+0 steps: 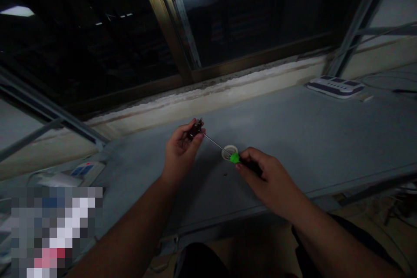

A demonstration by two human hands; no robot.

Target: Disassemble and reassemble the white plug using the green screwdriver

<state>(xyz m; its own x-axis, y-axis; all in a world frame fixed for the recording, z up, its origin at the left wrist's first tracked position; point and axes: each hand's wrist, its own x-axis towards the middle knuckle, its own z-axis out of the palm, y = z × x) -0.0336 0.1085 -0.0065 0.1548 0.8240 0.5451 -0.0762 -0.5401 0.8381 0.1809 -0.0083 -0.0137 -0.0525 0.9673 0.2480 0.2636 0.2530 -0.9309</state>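
Observation:
My left hand (pixel 182 147) grips a small dark-brown fitting (pixel 194 131) with metal prongs sticking up, possibly a plug; its exact kind is unclear. In my right hand (pixel 263 167) is a screwdriver (pixel 234 157) with a green and black handle. The steel shaft points up and left, and its tip meets the brown fitting near my left thumb. A round white ring-shaped part (pixel 227 152) lies on the grey tabletop (pixel 276 126), partly behind the screwdriver. Closer to me on the tabletop rests a tiny metal piece (pixel 225 175), perhaps a screw.
Back right is a flat white and dark-blue device (pixel 335 87) with cables beside it. A power strip (pixel 87 171) with a red light is at the left, next to a blurred-out area. Behind the table stand a sill (pixel 228 91) and dark window, with metal frame posts either side.

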